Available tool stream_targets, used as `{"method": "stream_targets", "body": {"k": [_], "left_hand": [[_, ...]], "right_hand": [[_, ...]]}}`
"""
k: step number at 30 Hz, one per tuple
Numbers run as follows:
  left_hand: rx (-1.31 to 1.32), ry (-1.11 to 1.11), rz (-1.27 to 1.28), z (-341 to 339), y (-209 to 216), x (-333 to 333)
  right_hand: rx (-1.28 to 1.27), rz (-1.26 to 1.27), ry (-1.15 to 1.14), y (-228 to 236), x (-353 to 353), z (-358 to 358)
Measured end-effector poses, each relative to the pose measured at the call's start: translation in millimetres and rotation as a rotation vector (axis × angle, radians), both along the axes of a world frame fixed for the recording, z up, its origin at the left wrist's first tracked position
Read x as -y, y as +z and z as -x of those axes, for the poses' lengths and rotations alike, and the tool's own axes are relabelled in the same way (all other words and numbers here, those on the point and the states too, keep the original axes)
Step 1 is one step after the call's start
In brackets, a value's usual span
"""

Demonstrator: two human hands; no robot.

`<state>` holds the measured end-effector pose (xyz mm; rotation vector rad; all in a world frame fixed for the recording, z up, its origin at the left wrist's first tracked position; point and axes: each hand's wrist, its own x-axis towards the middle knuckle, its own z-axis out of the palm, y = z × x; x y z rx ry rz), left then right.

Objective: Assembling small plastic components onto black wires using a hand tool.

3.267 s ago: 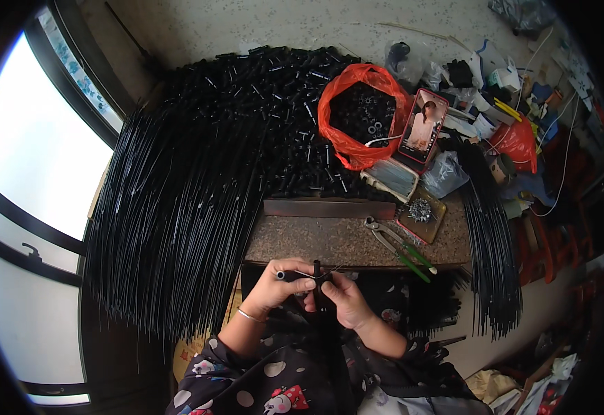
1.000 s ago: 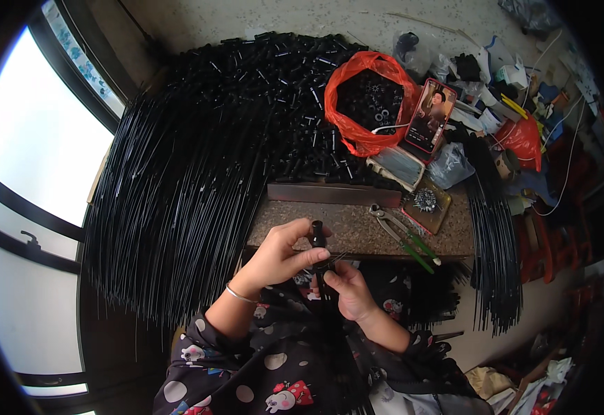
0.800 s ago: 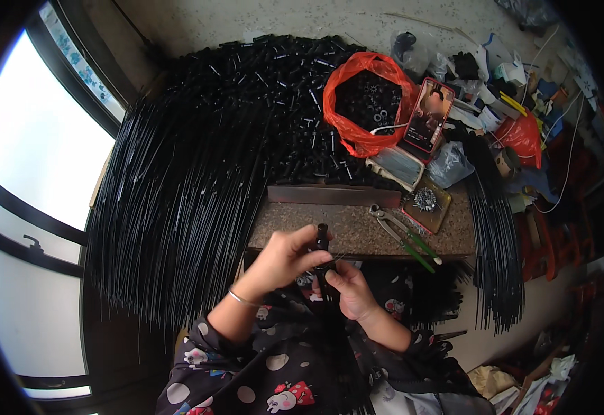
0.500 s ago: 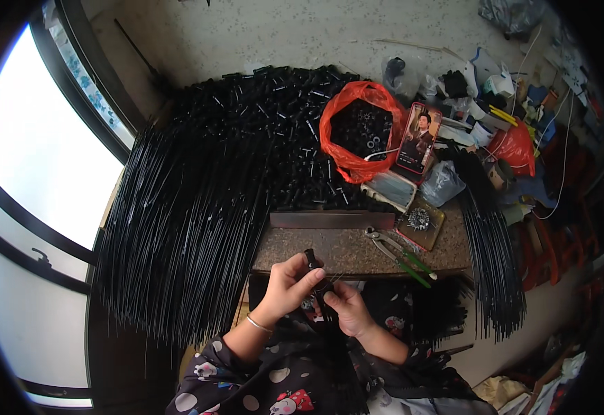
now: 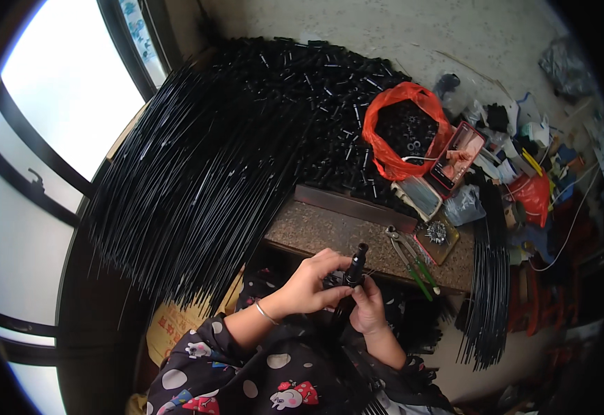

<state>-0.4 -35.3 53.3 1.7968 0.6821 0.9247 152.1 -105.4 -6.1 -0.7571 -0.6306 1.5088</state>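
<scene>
Count: one black tube [image 5: 357, 265], two hands, one pair of green-handled pliers [image 5: 413, 263], one phone [image 5: 460, 158], two red bags [image 5: 378, 131]. The tube stands slightly tilted at the near edge of the tabletop [image 5: 343, 223]. Right hand [image 5: 370, 311]: thumb and forefinger clamped on the tube's lower end. Left hand [image 5: 316, 280]: fingers at the tube's left side; clamping cannot be determined. Compared with the previous frame, the phone's screen picture differs. Red printed characters mark the tan sack [image 5: 174, 330].
</scene>
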Motion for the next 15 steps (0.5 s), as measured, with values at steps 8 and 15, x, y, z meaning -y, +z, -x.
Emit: {"method": "stream_targets", "body": {"k": [8, 15], "left_hand": [[0.035, 0.01, -0.163, -5.6, -5.7, -4.0], [0.124, -0.12, 0.245, -5.4, -13.6, -3.3]], "right_hand": [[0.001, -0.028, -0.022, -4.1, 2.3, 0.0], [0.016, -0.056, -0.008, 12.4, 2.3, -2.4]]}}
